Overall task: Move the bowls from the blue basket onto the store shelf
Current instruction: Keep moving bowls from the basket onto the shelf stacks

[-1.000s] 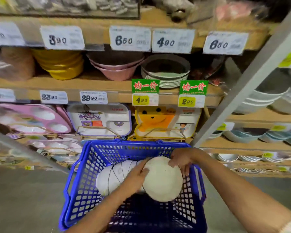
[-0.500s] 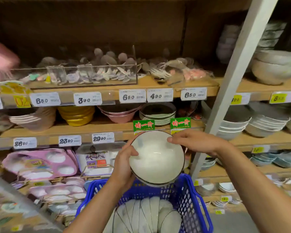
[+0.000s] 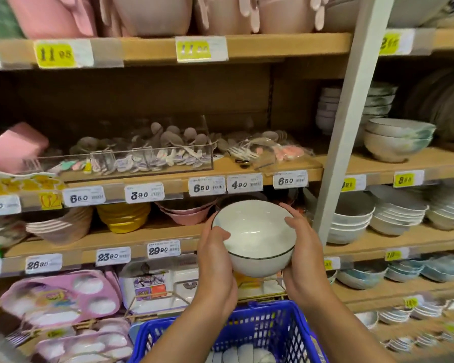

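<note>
Step in hand: carrying one bowl to the shelf. The white bowl point(image 3: 254, 237), edged with a dark rim line, is held in the air between both hands, clear of the blue basket point(image 3: 260, 331), which sits below the fingers and nearer the person. The left hand point(image 3: 215, 260) grips the left wall with its thumb hooked over the rim. The right hand point(image 3: 303, 247) cups the right wall, its fingers point(image 3: 290, 209) curled over the far rim. Both grips appear secure. The bowl stands mouth up, near level, foot downward. Being round it has no long axis, and its centre line runs roughly vertical. Further bowls point(image 3: 236, 356) lie on edge in the basket beneath the wrists. The store shelf point(image 3: 142, 233) lies just beyond the fingers. To their right, past the white upright post point(image 3: 344, 142), stand stacks of white bowls point(image 3: 351, 224) that look like the matching stock. Recommendation: keep the two-handed hold and the rim level, steer clear of the post and the price tags, set the foot down flat on bare board or squarely into a like stack, and release only once it is seated. Ceramic chips readily on contact.
</note>
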A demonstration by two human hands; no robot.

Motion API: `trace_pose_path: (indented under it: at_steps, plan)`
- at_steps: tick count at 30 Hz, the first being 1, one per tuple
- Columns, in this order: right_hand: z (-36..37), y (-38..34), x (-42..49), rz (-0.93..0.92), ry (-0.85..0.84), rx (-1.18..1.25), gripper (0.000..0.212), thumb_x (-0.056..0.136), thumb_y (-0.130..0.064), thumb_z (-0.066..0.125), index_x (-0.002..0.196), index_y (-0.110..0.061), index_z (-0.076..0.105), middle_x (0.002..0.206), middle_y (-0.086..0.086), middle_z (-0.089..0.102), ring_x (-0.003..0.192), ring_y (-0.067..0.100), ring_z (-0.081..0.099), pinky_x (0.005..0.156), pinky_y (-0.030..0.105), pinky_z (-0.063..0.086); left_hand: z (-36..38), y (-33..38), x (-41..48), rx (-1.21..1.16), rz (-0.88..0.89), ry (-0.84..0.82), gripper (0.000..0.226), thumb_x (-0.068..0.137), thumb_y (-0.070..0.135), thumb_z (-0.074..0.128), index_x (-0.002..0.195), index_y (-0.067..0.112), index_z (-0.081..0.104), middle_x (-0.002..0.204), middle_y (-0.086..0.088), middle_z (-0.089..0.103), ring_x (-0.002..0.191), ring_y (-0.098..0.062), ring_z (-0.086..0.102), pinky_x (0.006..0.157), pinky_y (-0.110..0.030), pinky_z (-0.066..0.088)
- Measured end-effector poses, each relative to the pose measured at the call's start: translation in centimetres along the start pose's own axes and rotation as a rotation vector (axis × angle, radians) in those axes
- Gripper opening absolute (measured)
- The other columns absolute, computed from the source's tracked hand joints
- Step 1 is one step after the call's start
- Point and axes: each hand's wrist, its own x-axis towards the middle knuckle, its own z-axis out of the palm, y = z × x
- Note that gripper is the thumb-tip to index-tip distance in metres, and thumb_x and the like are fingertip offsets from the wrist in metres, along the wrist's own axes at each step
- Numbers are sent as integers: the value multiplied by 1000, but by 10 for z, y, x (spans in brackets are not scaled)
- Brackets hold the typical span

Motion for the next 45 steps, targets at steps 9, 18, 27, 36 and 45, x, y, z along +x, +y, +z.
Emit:
trace_pose_path:
  at_steps: [9,18,27,36,45]
  plan:
    - [-51,-57,16,53,118,81,33,93,-15,41,107,-24,69,103,7,72,94,26,66,65,34,52,67,-8,-20,161,44,-141,37,90,36,41,119,25,63,116,-7,69,109,-27,62,93,-50,50]
    - [-174,-147,33,-33,178,68,34,92,-18,42,92,-25,76,94,4,77,90,27,69,64,34,53,194,-55,-64,287,153,-324,44,83,46,42,125,41,54,123,8,61,114,-16,56,100,-45,47]
    - [-297,-222,46,-72,238,57,31,92,-18,41,103,-21,71,96,7,74,90,31,67,63,35,53,311,-124,-114,276,185,-415,37,84,47,48,118,59,41,114,27,54,106,0,52,92,-38,49]
    - [-338,-260,79,-131,277,114,30,92,-18,43,100,-20,71,92,6,71,84,27,65,62,33,52,389,-162,-132,113,307,-298,59,89,47,54,144,37,33,133,11,54,113,1,54,80,-15,46]
    - [-336,-259,144,-115,254,114,28,93,-20,43,82,-22,69,70,-1,72,75,23,65,61,31,49,420,-154,-64,154,265,-386,63,73,50,66,132,49,44,124,15,59,109,-4,59,83,-25,54]
